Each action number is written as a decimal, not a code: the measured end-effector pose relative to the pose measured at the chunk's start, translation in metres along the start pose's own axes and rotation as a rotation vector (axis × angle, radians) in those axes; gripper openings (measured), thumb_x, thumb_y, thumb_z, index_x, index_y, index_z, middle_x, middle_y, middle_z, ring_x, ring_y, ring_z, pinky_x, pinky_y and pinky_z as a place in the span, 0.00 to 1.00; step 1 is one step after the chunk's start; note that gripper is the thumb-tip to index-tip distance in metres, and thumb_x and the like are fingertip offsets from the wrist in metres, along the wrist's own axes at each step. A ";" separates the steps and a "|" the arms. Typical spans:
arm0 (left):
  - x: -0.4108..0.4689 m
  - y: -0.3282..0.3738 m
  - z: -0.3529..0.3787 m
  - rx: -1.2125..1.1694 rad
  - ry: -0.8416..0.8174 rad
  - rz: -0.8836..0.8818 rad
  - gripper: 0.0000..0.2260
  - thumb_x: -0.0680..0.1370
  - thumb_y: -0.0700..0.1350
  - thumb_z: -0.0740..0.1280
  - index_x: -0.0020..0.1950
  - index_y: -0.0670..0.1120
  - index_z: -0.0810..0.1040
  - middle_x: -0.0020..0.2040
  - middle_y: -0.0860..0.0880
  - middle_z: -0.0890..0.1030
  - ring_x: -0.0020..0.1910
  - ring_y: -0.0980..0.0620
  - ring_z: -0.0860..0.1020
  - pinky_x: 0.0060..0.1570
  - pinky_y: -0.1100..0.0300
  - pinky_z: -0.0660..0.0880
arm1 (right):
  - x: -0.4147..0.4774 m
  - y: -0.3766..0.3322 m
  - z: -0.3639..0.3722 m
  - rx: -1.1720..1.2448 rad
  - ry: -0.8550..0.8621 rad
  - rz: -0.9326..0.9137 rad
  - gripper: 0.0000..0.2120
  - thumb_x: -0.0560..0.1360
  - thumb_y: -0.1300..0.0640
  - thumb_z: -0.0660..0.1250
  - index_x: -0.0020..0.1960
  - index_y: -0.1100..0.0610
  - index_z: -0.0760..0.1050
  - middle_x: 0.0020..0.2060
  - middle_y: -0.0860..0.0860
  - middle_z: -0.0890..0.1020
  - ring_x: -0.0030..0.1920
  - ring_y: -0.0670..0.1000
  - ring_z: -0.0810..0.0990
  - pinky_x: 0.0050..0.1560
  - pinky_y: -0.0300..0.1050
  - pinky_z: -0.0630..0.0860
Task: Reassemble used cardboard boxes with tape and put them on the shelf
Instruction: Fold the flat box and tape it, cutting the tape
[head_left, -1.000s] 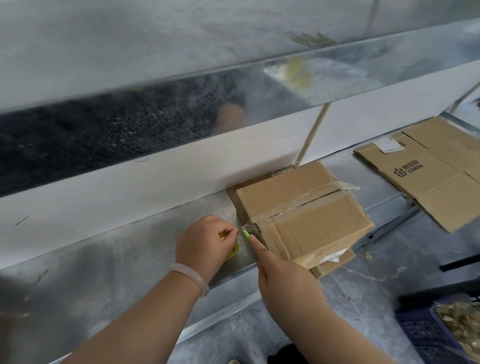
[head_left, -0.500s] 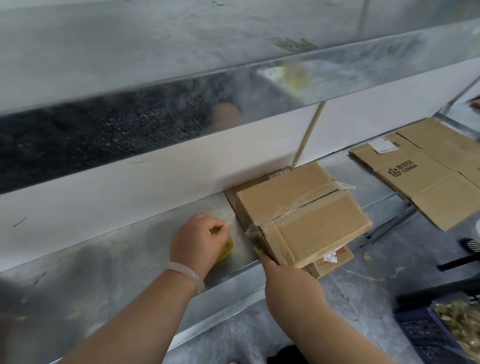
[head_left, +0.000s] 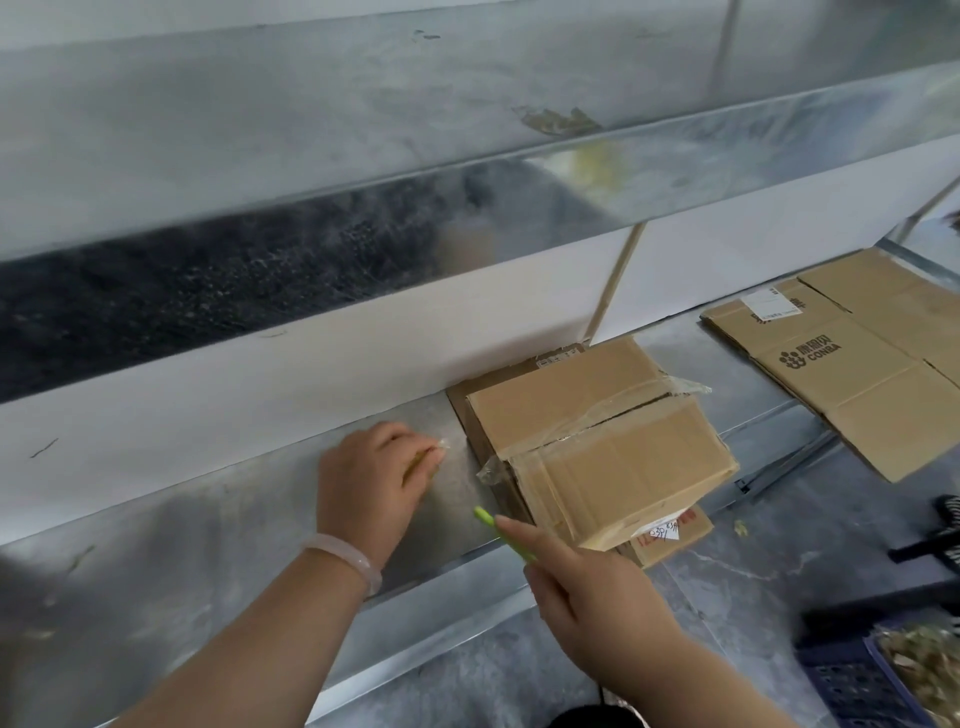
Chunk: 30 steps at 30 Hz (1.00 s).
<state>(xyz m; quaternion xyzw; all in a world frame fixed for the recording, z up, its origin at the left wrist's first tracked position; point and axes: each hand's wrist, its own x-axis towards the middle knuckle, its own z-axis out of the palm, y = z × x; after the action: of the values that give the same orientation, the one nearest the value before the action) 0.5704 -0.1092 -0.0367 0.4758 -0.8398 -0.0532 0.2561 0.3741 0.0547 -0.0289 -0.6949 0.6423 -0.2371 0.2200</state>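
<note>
A small taped cardboard box (head_left: 597, 447) sits on flattened cardboard on the metal shelf (head_left: 208, 519), with clear tape across its top seam and a loose tape end hanging at its left corner. My left hand (head_left: 371, 483) is curled round a roll of clear tape (head_left: 423, 460), mostly hidden under the fingers, resting on the shelf left of the box. My right hand (head_left: 587, 587) holds a slim green cutter (head_left: 501, 532) just below the box's left front corner, apart from it.
A flattened cardboard box (head_left: 852, 358) with a printed logo lies on the shelf at the right. A second metal shelf runs above. A dark blue crate (head_left: 852, 680) stands on the grey floor at the lower right, next to a black object.
The tape between roll and box has been severed. My left hand drew the roll left, away from the box. My right hand pulled the green cutter back and down from the box corner.
</note>
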 end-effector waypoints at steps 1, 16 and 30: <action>0.000 -0.001 0.003 0.058 0.002 0.014 0.16 0.77 0.58 0.60 0.48 0.52 0.85 0.44 0.54 0.81 0.39 0.49 0.77 0.38 0.57 0.72 | 0.000 0.004 -0.002 0.019 0.048 -0.045 0.26 0.79 0.44 0.50 0.72 0.23 0.49 0.30 0.45 0.76 0.31 0.48 0.76 0.32 0.47 0.74; -0.049 0.002 0.050 0.151 -0.153 -0.178 0.28 0.68 0.41 0.55 0.69 0.49 0.71 0.61 0.42 0.78 0.51 0.37 0.80 0.53 0.50 0.71 | 0.042 0.158 -0.134 0.191 0.486 0.641 0.15 0.82 0.60 0.57 0.68 0.51 0.64 0.50 0.58 0.77 0.40 0.55 0.77 0.34 0.48 0.72; -0.024 0.164 0.046 -0.450 0.174 -0.659 0.25 0.81 0.55 0.54 0.77 0.51 0.56 0.76 0.59 0.58 0.74 0.70 0.54 0.68 0.78 0.49 | 0.078 0.211 -0.148 -0.062 0.301 0.404 0.27 0.81 0.56 0.54 0.80 0.55 0.55 0.78 0.52 0.56 0.77 0.54 0.52 0.77 0.51 0.52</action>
<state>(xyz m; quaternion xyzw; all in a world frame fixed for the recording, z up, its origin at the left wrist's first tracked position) 0.4316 -0.0077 -0.0304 0.6541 -0.5851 -0.2741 0.3933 0.1219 -0.0400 -0.0369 -0.5159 0.8006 -0.2690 0.1433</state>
